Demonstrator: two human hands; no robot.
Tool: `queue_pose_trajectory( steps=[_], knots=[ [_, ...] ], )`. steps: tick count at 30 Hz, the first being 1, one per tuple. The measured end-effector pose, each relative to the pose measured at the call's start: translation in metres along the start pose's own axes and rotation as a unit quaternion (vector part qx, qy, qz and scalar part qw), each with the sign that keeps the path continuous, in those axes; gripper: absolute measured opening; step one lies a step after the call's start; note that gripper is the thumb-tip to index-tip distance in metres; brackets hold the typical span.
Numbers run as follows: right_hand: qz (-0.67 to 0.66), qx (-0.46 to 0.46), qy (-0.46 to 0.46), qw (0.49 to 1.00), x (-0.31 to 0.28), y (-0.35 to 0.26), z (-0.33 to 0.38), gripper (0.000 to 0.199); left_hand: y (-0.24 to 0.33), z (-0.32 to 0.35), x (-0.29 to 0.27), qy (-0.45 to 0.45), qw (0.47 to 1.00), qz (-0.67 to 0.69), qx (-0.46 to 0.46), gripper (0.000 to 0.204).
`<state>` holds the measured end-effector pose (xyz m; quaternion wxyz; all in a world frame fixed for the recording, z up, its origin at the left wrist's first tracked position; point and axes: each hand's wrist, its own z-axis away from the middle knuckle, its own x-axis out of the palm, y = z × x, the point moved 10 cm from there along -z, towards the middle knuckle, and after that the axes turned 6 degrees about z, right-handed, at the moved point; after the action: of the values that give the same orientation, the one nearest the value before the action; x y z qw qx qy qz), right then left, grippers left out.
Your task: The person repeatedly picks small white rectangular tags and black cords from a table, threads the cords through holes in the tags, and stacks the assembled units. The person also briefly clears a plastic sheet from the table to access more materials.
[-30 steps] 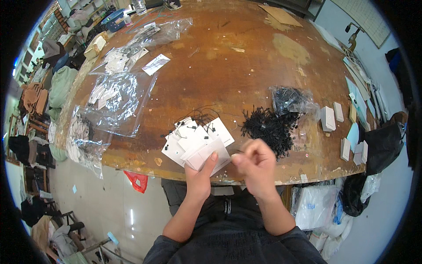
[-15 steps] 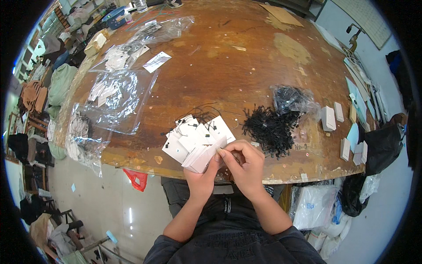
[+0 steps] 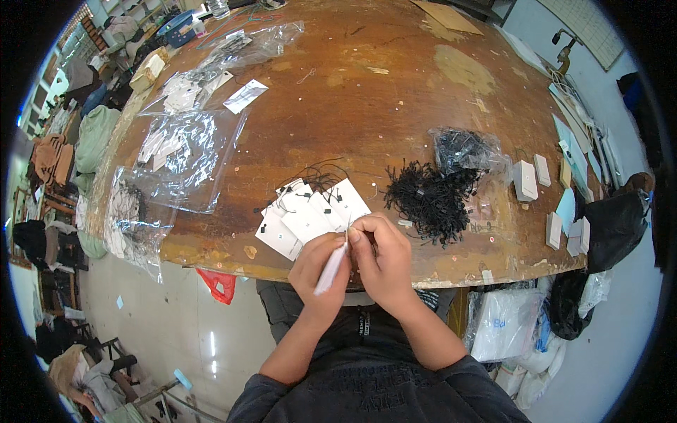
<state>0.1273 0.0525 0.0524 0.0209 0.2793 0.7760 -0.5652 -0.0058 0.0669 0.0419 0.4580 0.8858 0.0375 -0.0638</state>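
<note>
My left hand (image 3: 314,268) is closed around a thin stack of white hang tags (image 3: 329,272), now seen nearly edge-on. At the upper end of that stack, my right hand (image 3: 384,257) pinches with thumb and forefinger against the tags; any cord between the fingertips is hidden. Just beyond my hands, a fanned pile of white hang tags (image 3: 305,220) with black cords attached lies on the wooden table (image 3: 338,127). A tangled heap of loose black cords (image 3: 427,204) is to the right of the pile.
Behind the cord heap sits a clear bag of black cords (image 3: 462,149). Small white card stacks (image 3: 525,181) stand at the right. Along the left edge lie clear plastic bags (image 3: 194,166) holding tags. A red bag (image 3: 217,285) hangs below the table's front edge.
The stack in my left hand has turned from showing its broad face to nearly edge-on. My left fingers have curled up round it, and my right hand has shifted slightly left and up.
</note>
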Motion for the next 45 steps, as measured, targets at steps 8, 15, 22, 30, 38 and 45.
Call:
queue_pose_trajectory(
  steps=[8,15,22,30,38,45],
  knots=[
    [-0.339,0.274,-0.085,0.896,0.013,0.061,0.018,0.004,0.034,0.002,0.014,-0.066,0.933,-0.237,0.264,0.03],
    [0.122,0.087,0.212,0.966,-0.12,0.041,-0.022,0.018,0.009,-0.01,-0.004,-0.035,0.997,0.03,0.064,0.026],
    [0.143,0.019,0.042,0.989,-0.072,0.04,-0.013,0.013,-0.077,-0.005,-0.014,0.121,0.893,0.304,-0.308,0.045],
    [0.268,-0.153,-0.117,0.944,-0.043,0.008,0.029,0.02,-0.076,0.004,-0.037,0.152,0.91,0.274,-0.273,0.041],
    [0.399,-0.261,-0.267,0.838,-0.006,-0.009,0.074,0.033,-0.071,0.004,-0.024,0.113,0.904,0.3,-0.283,0.047],
    [0.09,-0.095,-0.108,0.986,-0.055,0.002,0.011,0.017,-0.064,0.009,-0.016,0.135,0.877,0.354,-0.297,0.048]
  ],
)
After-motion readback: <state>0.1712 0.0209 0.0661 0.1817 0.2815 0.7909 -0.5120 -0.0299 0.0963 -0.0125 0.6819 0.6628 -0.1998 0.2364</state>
